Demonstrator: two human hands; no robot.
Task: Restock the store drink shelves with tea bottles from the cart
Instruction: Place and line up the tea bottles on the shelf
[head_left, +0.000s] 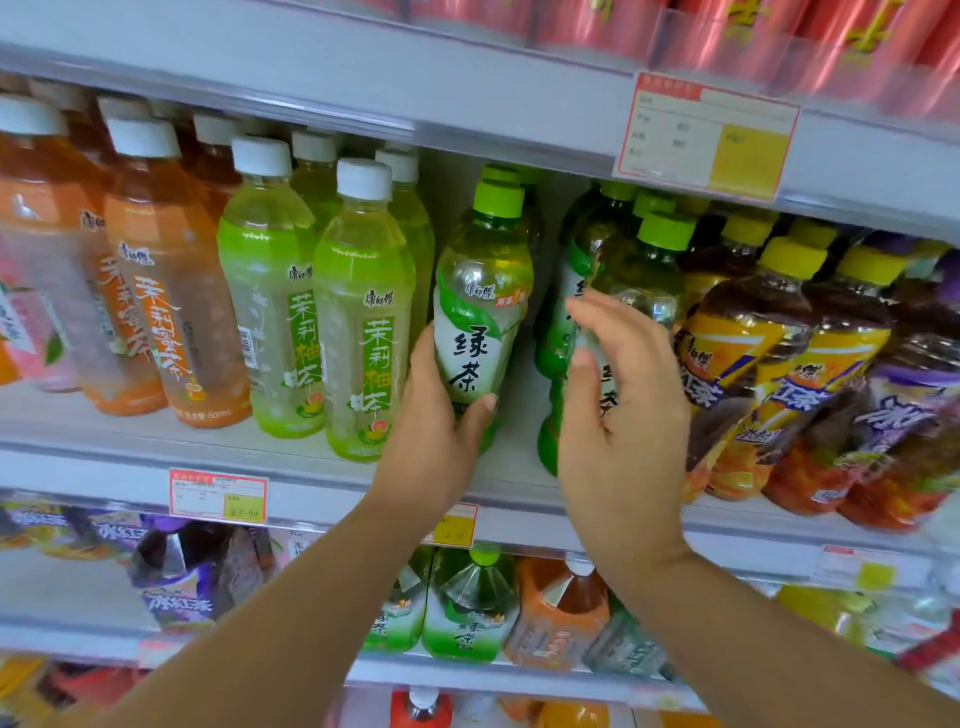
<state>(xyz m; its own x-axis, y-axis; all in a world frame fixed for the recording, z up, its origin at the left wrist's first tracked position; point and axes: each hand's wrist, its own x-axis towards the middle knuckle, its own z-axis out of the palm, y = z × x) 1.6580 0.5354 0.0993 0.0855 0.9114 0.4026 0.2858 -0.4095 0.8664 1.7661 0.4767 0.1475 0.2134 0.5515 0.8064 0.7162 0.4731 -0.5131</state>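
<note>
While the left hand (441, 431) grips a green tea bottle (480, 312) around its lower label, holding it upright at the front of the middle shelf (93, 462), the right hand (623, 415) hangs with fingers loosely spread and holding nothing before the green-capped bottles (654, 260) just beside it. White-capped bottles (363, 312) stand to the left, yellow-capped bottles (769, 332) to the right.

One wide-angle view from the person's head faces the drink shelves (78, 467) close up, about level with the middle shelf, whose edges slope down toward frame right.
</note>
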